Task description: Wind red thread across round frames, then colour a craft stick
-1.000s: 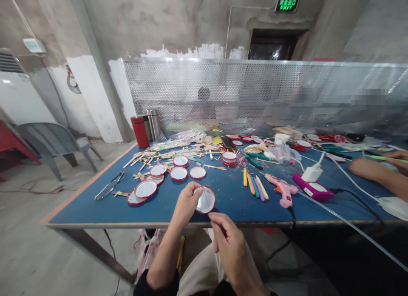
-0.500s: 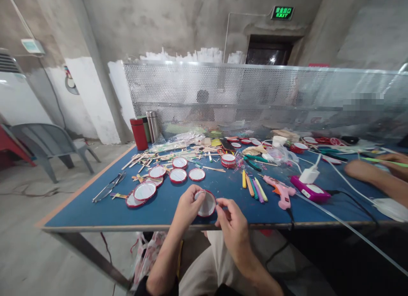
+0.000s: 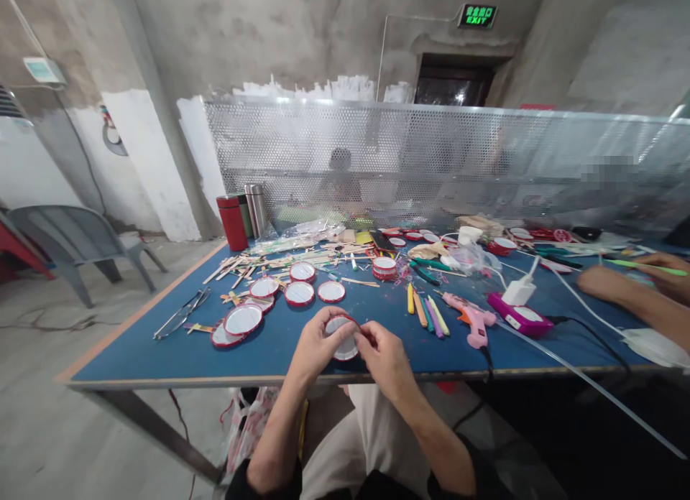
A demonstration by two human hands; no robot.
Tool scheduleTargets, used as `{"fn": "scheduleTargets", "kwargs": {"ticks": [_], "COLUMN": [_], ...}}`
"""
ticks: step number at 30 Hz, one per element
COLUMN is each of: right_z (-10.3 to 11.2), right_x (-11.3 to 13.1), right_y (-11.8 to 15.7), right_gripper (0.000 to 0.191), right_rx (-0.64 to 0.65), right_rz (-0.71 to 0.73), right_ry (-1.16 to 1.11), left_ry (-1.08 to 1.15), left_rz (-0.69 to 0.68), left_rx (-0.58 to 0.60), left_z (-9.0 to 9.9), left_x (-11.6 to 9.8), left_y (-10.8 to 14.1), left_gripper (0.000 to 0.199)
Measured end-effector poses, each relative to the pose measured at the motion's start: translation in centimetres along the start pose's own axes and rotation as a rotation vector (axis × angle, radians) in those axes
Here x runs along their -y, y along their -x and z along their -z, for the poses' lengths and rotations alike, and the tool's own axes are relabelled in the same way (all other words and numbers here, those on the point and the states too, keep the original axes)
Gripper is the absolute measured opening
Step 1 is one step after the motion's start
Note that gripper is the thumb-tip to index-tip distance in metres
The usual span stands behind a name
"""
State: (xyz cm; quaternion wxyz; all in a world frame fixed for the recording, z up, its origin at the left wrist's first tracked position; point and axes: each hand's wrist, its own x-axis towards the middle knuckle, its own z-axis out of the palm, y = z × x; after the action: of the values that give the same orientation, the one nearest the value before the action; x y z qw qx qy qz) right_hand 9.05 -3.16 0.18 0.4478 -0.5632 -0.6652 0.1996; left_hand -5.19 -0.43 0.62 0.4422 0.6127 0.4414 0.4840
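A round white disc with a red rim is between my hands, close to the table's front edge. My left hand is closed on its left side, the thumb lying across the white face. At the right side of the rim, my right hand is closed, its thumb and fingertips pinched against the red edge. Whether something thin is also in that pinch is too small to tell. More red-rimmed discs lie to the left, some overlapping. Beyond my hands is a stack of such discs.
Glue sticks or crayons, a pink glue gun and a purple power strip lie at right, with cables. Scissors, wooden sticks and a red flask are left. Another person's arm rests far right.
My right hand has moved left and inward, its fingers now against the disc's rim. My left thumb reaches further across the disc. The view has shifted slightly.
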Motion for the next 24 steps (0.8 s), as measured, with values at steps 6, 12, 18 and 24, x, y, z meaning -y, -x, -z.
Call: {"fn": "scheduleTargets", "kwargs": {"ticks": [6,12,18,24], "right_z": [-0.3,-0.8,-0.7,-1.2], "right_x": [0.0,-0.4,0.2,0.3], "right_y": [0.3,2.0,3.5,4.1], "right_gripper": [0.025,0.027,0.020,0.020], "right_rx": [-0.066,-0.144,-0.034,-0.016], "right_rz": [-0.016,0.188,0.188,0.021], "right_ry": [-0.045,0.031,0.190,-0.140], "left_ry": [-0.080,-0.115,-0.080,-0.043], "left_rz": [0.005,0.010,0.042,0.050], "left_rx": [-0.010,-0.085,-0.125,-0.159], "left_z": [-0.1,-0.1,-0.2,-0.2], "left_x": [0.4,-0.1,-0.3,0.3], "left_y": [-0.1,0.0,0.0,-0.3], "left_gripper": [0.021,0.022,0.025,0.026]}}
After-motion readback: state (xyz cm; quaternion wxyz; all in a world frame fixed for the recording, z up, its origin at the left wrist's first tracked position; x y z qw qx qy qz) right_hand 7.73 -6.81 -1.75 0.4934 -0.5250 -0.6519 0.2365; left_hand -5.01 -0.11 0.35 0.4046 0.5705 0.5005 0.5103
